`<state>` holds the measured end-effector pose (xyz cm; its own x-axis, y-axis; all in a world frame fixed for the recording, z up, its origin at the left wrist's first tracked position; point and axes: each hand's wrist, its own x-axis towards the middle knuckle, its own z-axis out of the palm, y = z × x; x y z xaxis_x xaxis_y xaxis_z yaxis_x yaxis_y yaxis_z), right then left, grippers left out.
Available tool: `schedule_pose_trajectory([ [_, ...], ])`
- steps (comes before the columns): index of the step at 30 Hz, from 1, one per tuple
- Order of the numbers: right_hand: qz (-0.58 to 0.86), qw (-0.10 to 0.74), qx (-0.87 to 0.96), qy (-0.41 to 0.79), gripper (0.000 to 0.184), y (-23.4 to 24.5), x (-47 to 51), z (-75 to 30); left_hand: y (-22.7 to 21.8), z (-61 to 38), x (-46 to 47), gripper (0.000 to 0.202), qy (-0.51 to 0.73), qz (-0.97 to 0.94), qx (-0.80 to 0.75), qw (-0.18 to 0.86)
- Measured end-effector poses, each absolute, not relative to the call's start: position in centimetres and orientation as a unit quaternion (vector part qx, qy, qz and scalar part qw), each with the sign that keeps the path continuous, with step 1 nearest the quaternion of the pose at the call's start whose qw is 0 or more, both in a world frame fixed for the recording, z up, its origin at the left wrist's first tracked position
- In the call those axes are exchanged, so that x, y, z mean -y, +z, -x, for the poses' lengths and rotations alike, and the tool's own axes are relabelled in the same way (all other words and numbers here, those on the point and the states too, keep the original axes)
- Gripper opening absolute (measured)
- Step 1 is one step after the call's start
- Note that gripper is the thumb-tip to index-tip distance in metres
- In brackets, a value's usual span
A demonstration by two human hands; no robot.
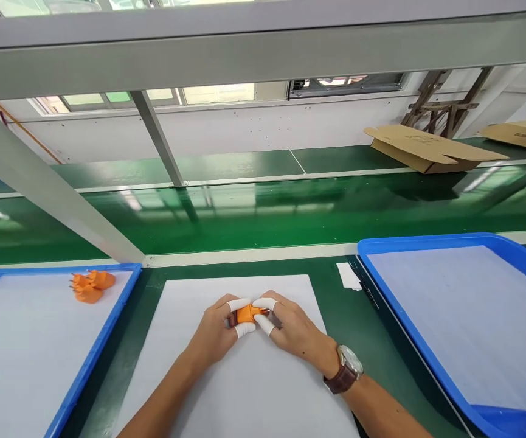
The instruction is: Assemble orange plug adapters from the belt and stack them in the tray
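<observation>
Over a white sheet (263, 383), both hands hold one small orange piece (246, 314) with dark, pointed tips at its right end. My left hand (219, 325) pinches its left end between thumb and forefinger. At the right end, the thumb and forefinger of my right hand (285, 319) close on it. White covers wrap those fingertips, and the fingers hide part of the piece. Several similar orange pieces (90, 286) lie bunched in the left blue tray (103, 331), near its far right corner.
At right stands a second blue tray (408, 322) lined with white paper. A torn white scrap (348, 276) and thin dark sticks (366, 283) lie beside it. A metal post (75, 201) slants up at left. Cardboard boxes (427, 146) sit beyond the green floor strip.
</observation>
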<state>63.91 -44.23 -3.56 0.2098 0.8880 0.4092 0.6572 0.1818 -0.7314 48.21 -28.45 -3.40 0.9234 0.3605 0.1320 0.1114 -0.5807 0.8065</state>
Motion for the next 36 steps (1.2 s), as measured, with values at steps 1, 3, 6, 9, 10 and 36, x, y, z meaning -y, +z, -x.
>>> schedule_pose_trajectory([
  [1, 0.628, 0.455, 0.62, 0.118, 0.034, -3.6, 44.2, -63.9, -3.5, -48.2, 28.5, 0.037, 0.148, -0.876, -0.139, 0.437],
  [3, 0.628, 0.454, 0.621, 0.117, 0.037, -3.6, 44.1, -63.8, -3.8, -48.3, 28.7, 0.035, 0.16, -0.872, -0.147, 0.439],
  [6, 0.624, 0.454, 0.62, 0.142, 0.04, -3.6, 44.0, -64.0, -4.0, -48.5, 29.0, 0.031, 0.184, -0.868, -0.139, 0.44],
  [9, 0.611, 0.454, 0.624, 0.176, 0.042, -3.4, 43.8, -64.3, -3.9, -48.7, 29.0, 0.029, 0.198, -0.869, -0.124, 0.436],
  [10, 0.607, 0.458, 0.622, 0.185, 0.041, -3.4, 43.7, -64.4, -3.9, -48.7, 29.0, 0.029, 0.196, -0.871, -0.121, 0.434],
  [36, 0.599, 0.594, 0.412, 0.343, 0.037, -3.6, 43.0, -65.6, -0.5, -48.8, 26.7, 0.043, 0.231, -0.54, -0.264, 0.765],
])
